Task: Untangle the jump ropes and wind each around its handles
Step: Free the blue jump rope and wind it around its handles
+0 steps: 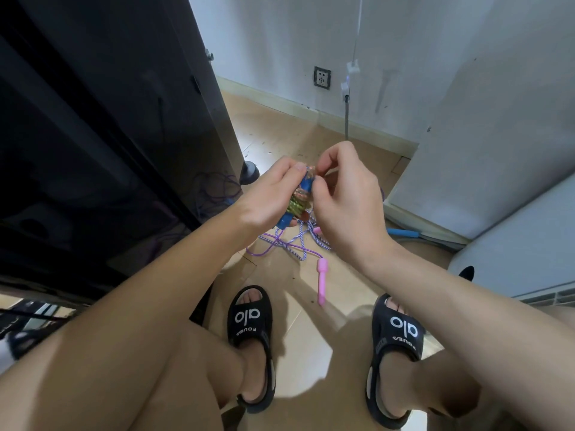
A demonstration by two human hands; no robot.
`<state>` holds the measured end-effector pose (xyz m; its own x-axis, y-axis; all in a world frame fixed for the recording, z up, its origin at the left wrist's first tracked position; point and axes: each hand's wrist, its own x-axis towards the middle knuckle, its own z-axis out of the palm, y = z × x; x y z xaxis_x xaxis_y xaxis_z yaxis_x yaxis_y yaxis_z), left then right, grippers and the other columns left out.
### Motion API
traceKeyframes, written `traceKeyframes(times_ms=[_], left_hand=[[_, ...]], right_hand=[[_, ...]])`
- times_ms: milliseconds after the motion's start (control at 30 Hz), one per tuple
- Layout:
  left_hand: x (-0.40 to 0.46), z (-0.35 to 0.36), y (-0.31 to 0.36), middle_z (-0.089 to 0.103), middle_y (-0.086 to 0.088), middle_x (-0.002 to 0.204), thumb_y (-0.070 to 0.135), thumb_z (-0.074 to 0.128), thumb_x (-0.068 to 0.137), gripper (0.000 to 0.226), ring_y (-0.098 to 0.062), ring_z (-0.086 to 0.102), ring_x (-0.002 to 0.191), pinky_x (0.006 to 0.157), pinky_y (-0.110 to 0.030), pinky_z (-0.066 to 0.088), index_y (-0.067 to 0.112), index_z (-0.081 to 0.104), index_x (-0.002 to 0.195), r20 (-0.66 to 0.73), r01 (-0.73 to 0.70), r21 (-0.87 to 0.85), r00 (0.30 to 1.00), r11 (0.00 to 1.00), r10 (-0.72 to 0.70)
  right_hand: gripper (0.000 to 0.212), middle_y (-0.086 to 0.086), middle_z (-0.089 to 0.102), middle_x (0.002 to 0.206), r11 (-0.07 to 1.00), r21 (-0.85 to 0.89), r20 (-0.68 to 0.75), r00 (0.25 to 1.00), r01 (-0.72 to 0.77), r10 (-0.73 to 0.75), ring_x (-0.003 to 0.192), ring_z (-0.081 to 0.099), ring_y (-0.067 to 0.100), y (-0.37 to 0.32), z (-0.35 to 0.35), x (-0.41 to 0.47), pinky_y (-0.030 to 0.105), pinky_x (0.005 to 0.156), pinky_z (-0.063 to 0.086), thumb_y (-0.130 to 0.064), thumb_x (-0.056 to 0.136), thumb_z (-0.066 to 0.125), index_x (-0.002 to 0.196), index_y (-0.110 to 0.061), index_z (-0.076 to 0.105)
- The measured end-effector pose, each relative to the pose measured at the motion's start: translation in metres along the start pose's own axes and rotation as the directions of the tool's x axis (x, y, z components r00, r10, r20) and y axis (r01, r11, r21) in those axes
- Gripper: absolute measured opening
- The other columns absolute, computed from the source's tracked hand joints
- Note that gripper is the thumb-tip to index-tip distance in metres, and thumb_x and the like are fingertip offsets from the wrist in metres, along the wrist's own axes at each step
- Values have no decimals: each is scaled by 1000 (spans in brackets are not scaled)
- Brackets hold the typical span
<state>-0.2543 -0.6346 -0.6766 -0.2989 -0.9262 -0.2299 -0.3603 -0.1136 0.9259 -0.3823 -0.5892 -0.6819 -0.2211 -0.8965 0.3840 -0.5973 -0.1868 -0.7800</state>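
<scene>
On floor btwn sandals (250, 325): pink handle (322, 280), tangled ropes (292, 244); both grips, left hand (264, 197) & right hand (343, 194), clasp wound rope bundle (301, 197).

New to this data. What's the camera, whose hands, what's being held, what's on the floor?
One picture, from a wide-angle camera worn on a person's head, looking down at their own bare hands; no robot. The left hand grips blue handles wrapped in a glittery rope. The right hand pinches at the top of that bundle. On the tan floor below lie a purple rope and a blue-and-white striped rope, tangled together, a pink handle and a blue handle. The person's sandalled feet are at the bottom.
</scene>
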Motion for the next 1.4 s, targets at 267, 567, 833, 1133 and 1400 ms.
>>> traceKeyframes(times_ms=[267,567,833,1133,1400], left_hand=[[7,2,-3,64,2,68,42,41,106,30,-21,61,61,50,-24,47,23,57,89,-2,49,-13,999,999,-49],[8,1,-7,58,9,69,55,32,104,33,-21,57,76,67,-39,44,31,49,89,-178,-209,539,919,816,352],[5,7,-3,59,1,75,27,43,104,23,-15,56,71,74,-32,45,27,54,84,-34,-76,-123,997,989,72],[6,9,-4,54,-10,83,37,51,95,13,-26,50,79,82,-42,38,31,54,84,11,27,-300,1000,954,-24],[3,3,3,50,-14,76,1,30,105,17,-19,49,64,60,-25,44,12,38,95,135,76,-499,991,863,-9]], right_hand=[[21,-5,51,62,969,134,109,975,-209,196,56,43,10,-1,-4,8,33,56,40,-3,81,56,81,-23,47],[21,9,56,83,657,480,264,810,-582,524,46,52,16,-10,-10,15,25,49,47,4,84,58,84,-15,49],[25,16,62,81,565,529,285,760,-633,585,60,64,19,-5,-4,13,31,61,58,12,85,45,93,-10,51],[23,9,59,67,442,656,266,735,-612,624,51,55,17,-18,-9,17,25,44,46,12,88,47,99,-8,49],[25,15,63,76,378,637,368,696,-672,616,57,65,17,-16,-8,19,27,60,60,12,89,43,106,-1,56]])
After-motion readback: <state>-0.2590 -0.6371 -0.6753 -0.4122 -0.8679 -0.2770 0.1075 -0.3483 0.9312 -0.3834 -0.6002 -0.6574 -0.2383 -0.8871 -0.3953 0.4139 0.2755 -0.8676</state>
